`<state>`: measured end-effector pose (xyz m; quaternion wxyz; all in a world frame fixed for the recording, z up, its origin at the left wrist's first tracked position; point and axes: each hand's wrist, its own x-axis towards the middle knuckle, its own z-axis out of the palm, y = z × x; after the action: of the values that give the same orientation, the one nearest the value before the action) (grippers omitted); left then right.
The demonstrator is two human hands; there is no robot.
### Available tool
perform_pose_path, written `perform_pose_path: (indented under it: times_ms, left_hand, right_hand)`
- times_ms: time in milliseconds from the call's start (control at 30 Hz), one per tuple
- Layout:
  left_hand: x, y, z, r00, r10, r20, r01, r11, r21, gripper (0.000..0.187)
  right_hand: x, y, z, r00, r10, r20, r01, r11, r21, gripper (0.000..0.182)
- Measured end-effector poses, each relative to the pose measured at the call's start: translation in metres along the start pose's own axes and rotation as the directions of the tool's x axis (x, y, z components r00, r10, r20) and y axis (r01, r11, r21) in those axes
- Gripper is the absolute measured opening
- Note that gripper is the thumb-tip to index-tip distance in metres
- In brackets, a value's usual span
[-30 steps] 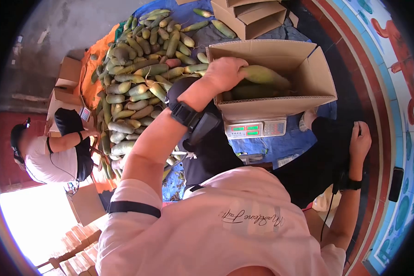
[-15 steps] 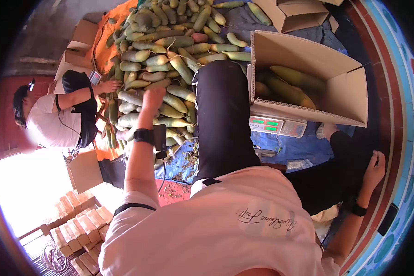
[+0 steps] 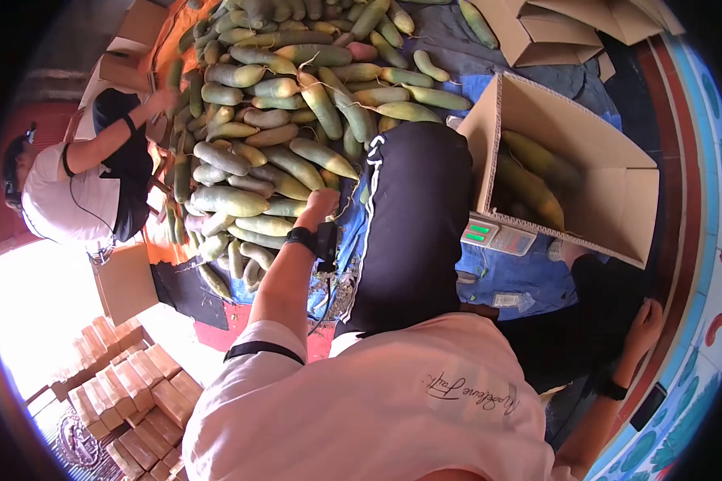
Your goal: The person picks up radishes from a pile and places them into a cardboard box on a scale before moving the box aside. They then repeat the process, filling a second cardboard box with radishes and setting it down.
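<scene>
My left hand, with a black wrist device, reaches down onto the near edge of a big pile of green cucumbers. It touches the end of one cucumber, and its grip is hidden. My right hand rests flat on my dark trouser leg at the far right, fingers apart and holding nothing. An open cardboard box with several cucumbers inside stands on a scale with green displays. My black trouser leg lies between the pile and the box.
Another person sits left of the pile with a hand at its far side. Folded cardboard boxes lie at the top right. Stacked cartons stand at the bottom left. A blue tarp covers the floor under the scale.
My left hand let go of a cucumber in the box, swung left over the pile, and has now come down onto its near edge. My right hand stayed on my leg.
</scene>
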<state>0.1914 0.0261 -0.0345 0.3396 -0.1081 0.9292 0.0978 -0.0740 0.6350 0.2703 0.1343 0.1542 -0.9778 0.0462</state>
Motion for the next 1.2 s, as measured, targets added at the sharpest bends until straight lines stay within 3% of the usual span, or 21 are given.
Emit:
perform_pose_path:
  times_ms: [33,67,133,167,200,267,300,367,433,533,600,700,800,833,867,900,933,967,1000,1067,1200]
  left_hand:
    - [0.063,-0.044,0.094,0.985,-0.166,0.052,0.165,0.799,-0.578,0.011]
    - [0.057,-0.035,0.077,0.985,-0.167,0.05,0.164,0.793,-0.587,0.011]
    - [0.03,0.001,0.016,0.961,0.002,-0.277,-0.065,0.974,-0.216,0.014]
    - [0.044,0.004,0.024,0.964,-0.207,-0.168,0.061,0.785,-0.617,0.014]
    - [0.049,0.007,0.019,0.964,-0.208,-0.167,0.059,0.779,-0.624,0.014]
    - [0.053,0.012,0.002,0.999,-0.022,-0.035,0.008,0.933,-0.359,0.021]
    - [0.058,0.014,0.004,0.999,-0.019,-0.035,0.005,0.932,-0.363,0.021]
    - [0.067,0.019,0.009,0.987,-0.158,0.006,0.109,0.653,-0.749,0.017]
    - [0.081,0.023,0.023,0.96,-0.258,0.109,0.169,0.223,-0.96,0.018]
    - [0.096,0.03,0.052,0.899,-0.294,0.324,0.154,-0.479,-0.864,0.026]
    - [0.087,0.032,0.048,0.892,-0.372,0.258,0.104,-0.387,-0.916,0.027]
    - [0.04,0.035,0.024,0.835,-0.551,0.0,-0.042,-0.064,-0.997,0.029]
    - [0.003,0.036,-0.012,0.752,-0.577,-0.317,-0.163,0.303,-0.939,0.033]
    - [-0.004,0.027,-0.016,0.723,-0.638,-0.265,-0.135,0.246,-0.96,0.031]
    - [-0.022,0.023,-0.029,0.684,-0.644,-0.342,-0.105,0.377,-0.92,0.026]
    - [-0.033,0.012,-0.034,0.687,-0.692,-0.223,-0.178,0.137,-0.974,0.02]
    - [-0.067,0.023,-0.07,0.619,-0.46,-0.636,0.072,0.84,-0.538,0.015]
    - [-0.076,0.011,-0.073,0.612,-0.439,-0.658,0.069,0.858,-0.509,0.013]
    - [-0.087,0.026,-0.099,0.609,-0.713,-0.347,-0.319,0.181,-0.93,0.016]
    - [-0.104,0.023,-0.13,0.737,-0.676,-0.004,-0.381,-0.409,-0.829,0.021]
    - [-0.146,0.047,-0.188,0.793,-0.567,-0.222,-0.461,-0.322,-0.827,0.024]
  right_hand:
    - [0.001,0.0,0.0,1.0,0.013,0.003,-0.013,0.999,-0.037,0.017]
    - [0.002,-0.001,0.001,1.0,0.026,0.004,-0.026,0.997,-0.074,0.017]
    - [0.002,0.0,0.0,1.0,0.004,0.014,-0.003,0.997,-0.075,0.017]
    - [0.002,0.0,-0.001,1.0,-0.009,0.025,0.011,0.997,-0.072,0.017]
    - [0.003,0.0,-0.002,1.0,-0.017,0.025,0.019,0.997,-0.078,0.017]
    - [0.003,0.0,-0.003,0.993,0.061,0.097,-0.052,0.994,-0.092,0.021]
    - [0.002,0.003,-0.002,0.993,0.06,0.097,-0.05,0.994,-0.098,0.021]
    - [0.002,0.009,0.0,0.997,0.027,0.072,-0.02,0.995,-0.099,0.02]
    - [0.003,0.003,-0.003,0.995,0.037,0.097,-0.027,0.994,-0.103,0.02]
    - [0.005,-0.006,-0.006,0.99,0.039,0.132,-0.025,0.994,-0.108,0.019]
    - [0.006,-0.012,-0.007,0.99,0.036,0.14,-0.02,0.993,-0.114,0.019]
    - [0.007,-0.019,-0.004,0.998,0.021,0.058,-0.02,1.0,-0.024,0.014]
    - [0.007,-0.024,-0.004,0.998,0.048,0.046,-0.049,0.999,0.009,0.013]
    - [0.008,-0.031,-0.005,0.998,0.053,0.032,-0.054,0.998,0.012,0.012]
    - [0.009,-0.034,-0.006,0.999,0.032,0.012,-0.032,0.999,0.026,0.011]
    - [0.009,-0.037,-0.006,1.0,0.01,-0.009,-0.009,0.999,0.042,0.01]
    - [0.009,-0.038,-0.006,0.999,0.041,-0.02,-0.04,0.998,0.038,0.01]
    - [0.009,-0.04,-0.006,0.999,0.028,-0.039,-0.026,0.999,0.043,0.01]
    - [0.009,-0.041,-0.006,0.998,0.011,-0.058,-0.008,0.999,0.051,0.01]
    - [0.01,-0.048,-0.009,0.996,0.031,-0.083,-0.026,0.998,0.063,0.01]
    - [0.008,-0.051,-0.014,0.994,0.05,-0.093,-0.037,0.99,0.133,0.01]
